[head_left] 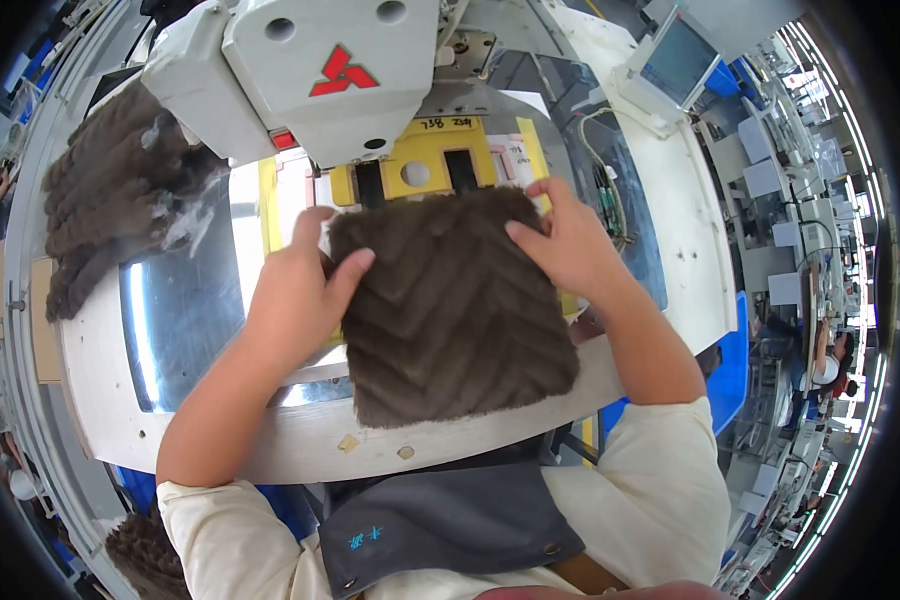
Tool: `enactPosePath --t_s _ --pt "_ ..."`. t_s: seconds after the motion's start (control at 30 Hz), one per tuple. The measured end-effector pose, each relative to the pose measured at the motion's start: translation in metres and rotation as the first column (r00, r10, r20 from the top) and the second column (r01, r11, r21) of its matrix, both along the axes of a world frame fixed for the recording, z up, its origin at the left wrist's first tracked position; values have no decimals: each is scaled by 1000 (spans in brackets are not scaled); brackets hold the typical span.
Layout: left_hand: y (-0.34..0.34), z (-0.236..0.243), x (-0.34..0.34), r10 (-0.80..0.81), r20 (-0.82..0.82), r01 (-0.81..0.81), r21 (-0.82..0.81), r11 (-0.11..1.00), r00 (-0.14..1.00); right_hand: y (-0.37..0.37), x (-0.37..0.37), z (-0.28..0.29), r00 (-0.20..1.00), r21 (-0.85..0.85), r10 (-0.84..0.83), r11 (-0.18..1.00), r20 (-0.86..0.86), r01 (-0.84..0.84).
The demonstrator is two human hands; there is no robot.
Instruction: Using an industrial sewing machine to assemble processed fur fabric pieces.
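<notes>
A square panel of dark brown fur fabric (450,310) with a chevron pattern lies across the front of the work table. My left hand (305,280) pinches its far left corner between thumb and fingers. Over at the far right corner, my right hand (567,240) grips the panel the same way, thumb on top. Just beyond the panel's far edge sits a yellow template plate (415,160) with a round hole and two dark strips. Part of that plate is hidden under the fur.
The white head of a sewing machine (320,75) hangs over the far side of the template. More brown fur pieces (120,190) are heaped at the left. A control screen (678,62) stands at the far right. A blue bin (735,365) is beside the table's right edge.
</notes>
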State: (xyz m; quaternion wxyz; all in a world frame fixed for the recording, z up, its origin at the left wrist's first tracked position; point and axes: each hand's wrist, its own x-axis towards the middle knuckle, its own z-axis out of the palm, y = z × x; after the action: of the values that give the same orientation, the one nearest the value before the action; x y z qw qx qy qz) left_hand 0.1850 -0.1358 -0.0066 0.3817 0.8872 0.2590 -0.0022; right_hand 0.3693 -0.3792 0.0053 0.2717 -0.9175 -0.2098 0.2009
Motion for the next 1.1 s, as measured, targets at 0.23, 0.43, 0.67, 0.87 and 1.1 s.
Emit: enactPosePath --t_s 0.23,0.43,0.67,0.87,1.1 --pt "5 -36 -9 -184 179 121 317 941 966 3 1 -12 995 6 91 996 33 -91" --pt "15 -35 19 -168 80 106 500 859 983 20 22 -17 979 91 117 987 165 -134" --pt "17 -37 26 -190 32 142 544 827 981 14 13 -20 951 26 202 977 233 -213" --pt "23 -33 39 -179 22 141 523 840 984 25 38 -26 937 -35 293 956 193 -292" --pt "22 -38 36 -129 13 105 505 857 992 24 37 -18 956 -19 267 964 118 -267"
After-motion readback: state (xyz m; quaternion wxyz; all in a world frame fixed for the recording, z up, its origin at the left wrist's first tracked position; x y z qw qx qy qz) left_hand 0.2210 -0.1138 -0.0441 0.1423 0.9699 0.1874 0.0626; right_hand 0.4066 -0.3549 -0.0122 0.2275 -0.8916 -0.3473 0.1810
